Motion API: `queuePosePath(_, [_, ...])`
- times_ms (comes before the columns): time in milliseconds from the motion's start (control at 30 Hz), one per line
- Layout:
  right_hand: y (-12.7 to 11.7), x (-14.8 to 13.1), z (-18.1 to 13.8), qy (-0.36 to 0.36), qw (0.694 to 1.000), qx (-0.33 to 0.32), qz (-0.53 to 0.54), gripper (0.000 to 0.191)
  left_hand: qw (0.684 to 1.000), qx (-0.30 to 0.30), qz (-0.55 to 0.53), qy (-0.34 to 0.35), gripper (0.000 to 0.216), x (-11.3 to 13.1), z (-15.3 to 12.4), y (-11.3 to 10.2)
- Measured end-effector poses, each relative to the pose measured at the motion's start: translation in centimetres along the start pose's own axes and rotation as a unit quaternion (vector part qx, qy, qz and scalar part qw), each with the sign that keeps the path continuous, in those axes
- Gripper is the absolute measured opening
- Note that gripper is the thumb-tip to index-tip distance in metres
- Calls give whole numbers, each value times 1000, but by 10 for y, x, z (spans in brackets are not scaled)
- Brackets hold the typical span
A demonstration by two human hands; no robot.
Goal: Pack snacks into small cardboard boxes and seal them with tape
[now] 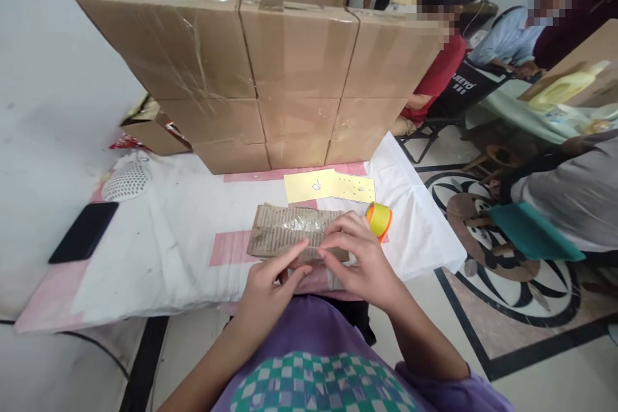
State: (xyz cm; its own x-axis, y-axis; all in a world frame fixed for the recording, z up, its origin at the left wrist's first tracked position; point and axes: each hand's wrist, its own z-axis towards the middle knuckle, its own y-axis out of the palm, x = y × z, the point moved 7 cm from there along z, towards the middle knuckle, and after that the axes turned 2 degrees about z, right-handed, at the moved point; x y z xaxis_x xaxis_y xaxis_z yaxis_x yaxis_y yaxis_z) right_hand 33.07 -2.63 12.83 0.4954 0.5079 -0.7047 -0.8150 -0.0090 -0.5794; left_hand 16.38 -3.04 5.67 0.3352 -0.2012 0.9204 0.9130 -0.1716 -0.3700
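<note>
A small box of ribbed brown cardboard [276, 232], with shiny clear tape across its top, lies on the table right before me. My left hand [275, 273] is at its near edge, index finger stretched along the edge and thumb held apart; the other fingers are curled and partly hidden. Over the box's near right corner, my right hand [355, 254] brings thumb and index fingertip together in a pinch. Whatever is between those tips is too small to make out. Just beyond the right hand stands a yellow and orange roll [379, 219], probably tape.
Yellow paper sheets [309, 187] lie behind the small box. A wall of stacked cartons [299, 77] rises at the table's back. To the left are a black flat device [83, 232] and a white perforated piece [126, 180]. Several people sit or stand beyond, one in red [441, 71].
</note>
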Motion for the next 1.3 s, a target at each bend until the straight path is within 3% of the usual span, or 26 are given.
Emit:
queuePosePath(133, [7,5,16,10,1000,-25,9,11,997,-4,-21,-70,57,-13,-7,-11])
queuePosePath(300, [39,33,45,48,994,-95,9,12,995,19,-16,-92,57,-25,-9,-17])
queuePosePath(467, [72,70,65,85,988,-129,-8,13,992,53,15,-113,57,-41,4,-17])
queuePosePath(600, [85,82,67,92,987,-130,-21,15,990,60,28,-127,50,-47,17,-24])
queuePosePath(800, [82,91,70,94,990,-95,-49,17,983,34,76,-161,48,-48,24,-26])
queuePosePath(1167, [75,78,61,38,994,-82,62,16,962,29,180,-205,48,-55,21,-25])
queuePosePath(1300, [47,61,61,-27,992,8,125,16,955,21,207,-212,49,-57,22,-24])
